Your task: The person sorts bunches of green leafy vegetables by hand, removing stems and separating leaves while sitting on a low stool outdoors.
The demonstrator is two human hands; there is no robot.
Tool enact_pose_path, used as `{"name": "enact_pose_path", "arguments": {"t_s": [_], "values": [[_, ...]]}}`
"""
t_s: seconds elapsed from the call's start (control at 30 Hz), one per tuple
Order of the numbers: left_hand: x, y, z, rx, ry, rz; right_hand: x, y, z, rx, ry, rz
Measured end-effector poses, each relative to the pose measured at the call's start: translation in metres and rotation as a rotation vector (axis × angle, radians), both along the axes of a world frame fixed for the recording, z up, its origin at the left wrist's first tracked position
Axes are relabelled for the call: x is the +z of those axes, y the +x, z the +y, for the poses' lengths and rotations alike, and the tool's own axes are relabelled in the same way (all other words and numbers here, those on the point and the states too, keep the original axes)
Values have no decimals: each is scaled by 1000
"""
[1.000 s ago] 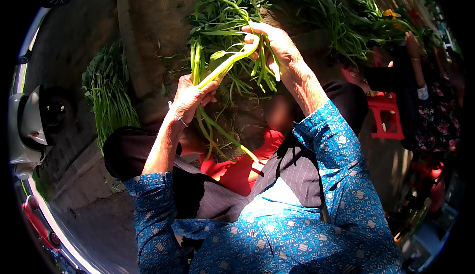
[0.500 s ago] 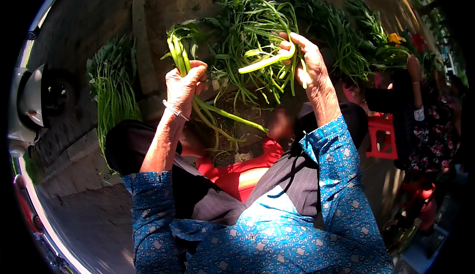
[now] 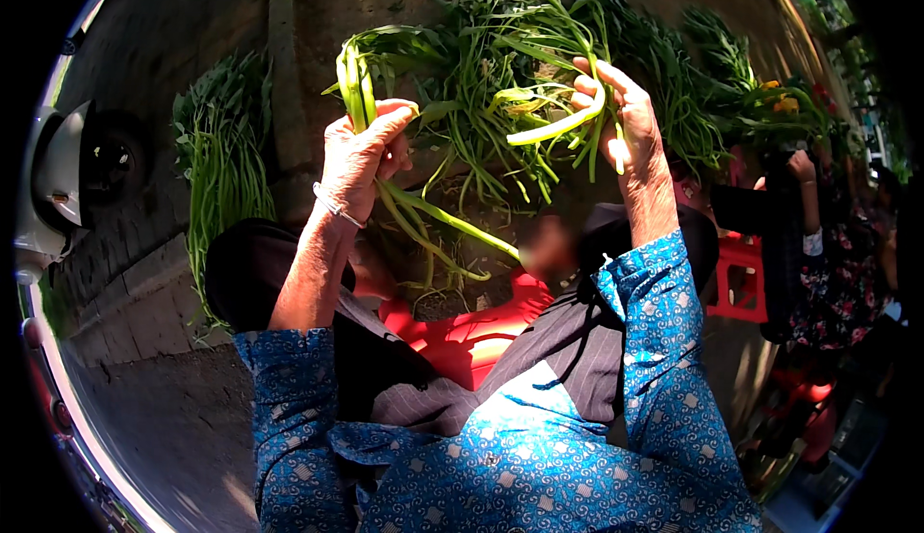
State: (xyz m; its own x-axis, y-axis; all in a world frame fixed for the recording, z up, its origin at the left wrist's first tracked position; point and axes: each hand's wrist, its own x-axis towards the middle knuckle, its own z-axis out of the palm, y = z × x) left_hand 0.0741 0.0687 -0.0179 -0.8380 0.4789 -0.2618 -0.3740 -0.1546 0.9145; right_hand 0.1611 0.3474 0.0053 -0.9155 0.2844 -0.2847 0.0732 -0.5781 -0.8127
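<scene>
My left hand (image 3: 368, 153) is closed around a small bunch of water spinach (image 3: 356, 85); its leaves point up and to the right, and its stems hang below my fist. At the right, my right hand (image 3: 621, 114) grips another stalk of water spinach (image 3: 558, 131), whose pale thick end sticks out to the left of my fingers. Its leafy part rises above and overlaps the loose pile of greens (image 3: 481, 80) on the ground between my hands. The two hands are held apart, above my knees.
A bundle of long greens (image 3: 226, 157) lies at the left, beside a kerb. More leafy bundles (image 3: 664, 80) lie at the far right. A red plastic stool (image 3: 739, 278) stands near another person (image 3: 833, 273) at the right edge. A white vehicle (image 3: 60, 182) is at the far left.
Both hands have shifted slightly to the right, each still holding its greens. The right hand's stalk has moved along with it.
</scene>
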Motion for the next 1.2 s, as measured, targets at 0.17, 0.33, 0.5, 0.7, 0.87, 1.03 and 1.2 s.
{"name": "enact_pose_path", "arguments": {"t_s": [0.17,0.33,0.5,0.7,0.87,1.03,1.2], "values": [[12,-7,-6,-47,100,-57,14,-2,-18,-80,440,-66],[1,-9,0,-188,188,-146,6,-7,-33,4,424,-26],[-3,2,10,-207,70,-56,-8,-9,-50,57,448,-109],[-15,23,30,-216,-61,-97,-24,-8,-81,114,562,-162],[-37,32,34,-257,-130,-183,-52,1,-113,209,534,-212],[-60,40,31,-323,-126,-164,-72,8,-114,263,412,-344],[-69,54,32,-309,-274,-45,-74,13,-121,178,371,-424]]}}
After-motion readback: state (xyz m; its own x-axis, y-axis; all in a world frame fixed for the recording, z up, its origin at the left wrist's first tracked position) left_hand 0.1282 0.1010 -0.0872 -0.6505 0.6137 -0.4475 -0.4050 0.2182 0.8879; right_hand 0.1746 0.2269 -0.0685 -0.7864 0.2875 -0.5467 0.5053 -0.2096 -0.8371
